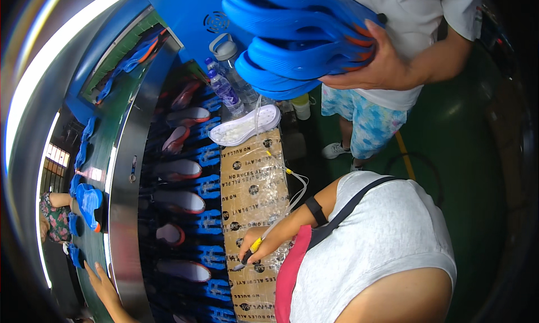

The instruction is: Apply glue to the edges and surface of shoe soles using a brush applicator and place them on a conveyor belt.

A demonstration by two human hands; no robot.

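Note:
My right hand (261, 244), with a black band on the arm, grips a pen-like tool (245, 258) with a yellow-and-black handle and a pale tip. A thin whitish cord or tube trails from that tool. Its tip points down at the tape-wrapped cardboard surface (252, 191); whether they touch I cannot tell. My left hand (103, 286) reaches over the green conveyor belt (90, 261), fingers stretched out, nothing in it. Closest to it on the belt lies a blue shoe piece (75, 255); a larger blue shoe (90, 205) sits farther up.
A rack of upturned shoes (182, 202) stands between conveyor and cardboard. A white sole (247, 126) and water bottles (224, 90) are at the cardboard's far end. A standing co-worker (415, 42) holds stacked blue shoe pieces (303, 36). Across the belt, another person's floral clothing (55, 221) shows.

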